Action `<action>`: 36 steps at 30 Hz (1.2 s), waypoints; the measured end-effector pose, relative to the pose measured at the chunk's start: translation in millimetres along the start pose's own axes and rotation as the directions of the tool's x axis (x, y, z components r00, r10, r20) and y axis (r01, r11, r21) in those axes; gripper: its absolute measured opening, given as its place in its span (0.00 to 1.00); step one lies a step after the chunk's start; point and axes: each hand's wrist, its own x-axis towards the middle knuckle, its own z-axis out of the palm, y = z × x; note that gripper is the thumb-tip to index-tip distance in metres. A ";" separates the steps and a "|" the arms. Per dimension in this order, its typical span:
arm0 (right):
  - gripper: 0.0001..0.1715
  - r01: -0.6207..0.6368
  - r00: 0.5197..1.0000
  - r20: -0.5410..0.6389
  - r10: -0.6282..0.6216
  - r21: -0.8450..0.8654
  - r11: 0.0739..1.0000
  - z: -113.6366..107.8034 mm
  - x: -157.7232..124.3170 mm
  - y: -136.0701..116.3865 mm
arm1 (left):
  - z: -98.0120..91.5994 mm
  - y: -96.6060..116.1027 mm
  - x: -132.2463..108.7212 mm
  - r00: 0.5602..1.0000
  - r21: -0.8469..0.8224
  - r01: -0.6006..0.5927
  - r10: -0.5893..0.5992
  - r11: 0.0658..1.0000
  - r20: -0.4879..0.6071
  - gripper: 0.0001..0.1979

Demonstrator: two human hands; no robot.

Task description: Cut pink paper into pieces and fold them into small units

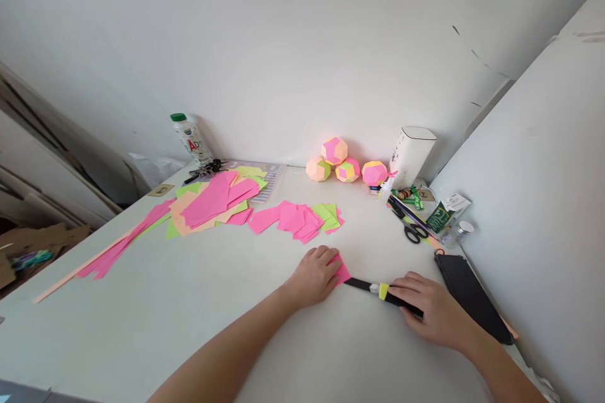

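Note:
My left hand (pixel 314 273) is curled over a small piece of pink paper (pixel 341 269) and holds it against the white table. Part of the paper is hidden under the fingers. In my right hand (pixel 428 303) is a black utility knife (pixel 390 295) with a yellow band. Its dark blade end lies low over the table and meets the paper's lower right corner. Beyond my hands, several cut pink pieces (pixel 299 219) are spread out, with green pieces (pixel 327 216) at their right end.
Coloured paper sheets (pixel 212 201) and long strips (pixel 118 245) lie at left, near a white bottle (pixel 191 138). Paper balls (pixel 334 151) stand by the wall beside a white container (pixel 412 154). Scissors (pixel 412 233) and a black phone-like slab (pixel 472 296) are at right.

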 end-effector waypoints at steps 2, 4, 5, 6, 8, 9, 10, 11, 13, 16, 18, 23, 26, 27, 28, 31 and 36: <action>0.25 0.002 1.000 -0.007 -0.002 0.001 1.000 1.8 0.9 -1.0 | 0.4 0.2 -0.1 1.000 0.000 0.001 -0.001 1.000 -0.004 0.09; 0.25 0.004 1.000 -0.017 -0.004 -0.005 1.000 4.8 2.2 -3.4 | 0.4 0.3 -0.2 1.000 0.000 0.002 -0.002 1.000 -0.006 0.09; 0.25 0.004 1.000 -0.020 -0.005 -0.011 1.000 6.4 2.8 -4.8 | 0.3 0.4 -0.2 1.000 0.000 0.004 -0.004 1.000 -0.005 0.09; 0.25 0.005 1.000 -0.023 -0.006 -0.016 1.000 7.8 3.4 -6.1 | 0.1 0.5 -0.2 1.000 0.000 0.005 -0.005 1.000 -0.002 0.09; 0.24 0.008 1.000 -0.030 -0.009 -0.026 1.000 9.3 4.0 -7.4 | -0.5 0.7 0.0 1.000 0.004 0.008 -0.008 1.000 0.006 0.09; 0.24 0.008 0.999 -0.032 -0.009 -0.028 1.000 9.3 3.9 -7.2 | -0.8 0.8 0.1 1.000 0.006 0.008 -0.008 1.000 0.008 0.09; 0.24 0.009 0.999 -0.034 -0.010 -0.029 1.000 8.6 3.7 -6.4 | -1.0 1.0 0.3 1.000 0.009 0.008 -0.008 1.000 0.009 0.09; 0.24 0.007 0.999 -0.036 -0.008 -0.028 1.000 7.6 3.4 -5.0 | -1.1 1.0 0.4 1.000 0.011 0.007 -0.008 1.000 0.010 0.09; 0.24 -0.002 0.999 -0.035 0.001 -0.027 1.000 4.9 2.6 -1.5 | -1.1 1.1 0.7 1.000 0.010 0.009 -0.009 1.000 0.014 0.08; 0.25 -0.014 0.999 -0.032 0.013 -0.028 1.000 3.6 2.5 1.1 | -1.0 0.8 0.9 1.000 0.004 0.014 -0.014 1.000 0.018 0.08; 0.24 -0.013 0.999 -0.043 0.011 -0.036 0.999 5.6 3.4 -0.8 | -1.3 0.8 0.8 1.000 -0.004 0.014 -0.014 1.000 0.015 0.09; 0.23 -0.014 0.998 -0.061 0.011 -0.059 0.998 11.5 5.8 -7.9 | -2.3 1.3 0.5 0.999 -0.047 0.038 -0.038 0.998 0.001 0.11; 0.23 -0.022 0.998 -0.055 0.018 -0.062 0.998 10.7 5.1 -5.9 | -1.8 1.3 0.2 0.999 -0.054 0.046 -0.046 0.997 0.003 0.12; 0.23 -0.026 0.998 -0.053 0.023 -0.060 0.998 10.3 5.0 -4.9 | -1.6 1.3 0.1 0.999 -0.053 0.046 -0.046 0.998 0.007 0.12; 0.24 -0.031 0.998 -0.051 0.028 -0.057 0.998 10.1 5.0 -4.2 | -1.3 1.2 0.0 0.999 -0.050 0.045 -0.045 0.998 0.011 0.12; 0.24 -0.039 0.998 -0.058 0.037 -0.050 0.998 11.6 7.1 -5.4 | -0.6 0.9 -0.3 0.999 -0.047 0.042 -0.041 0.998 0.014 0.11; 0.23 -0.038 0.997 -0.069 0.033 -0.064 0.997 14.8 11.1 -9.5 | 0.6 -0.1 -0.5 0.999 -0.056 0.051 -0.051 0.997 -0.003 0.09</action>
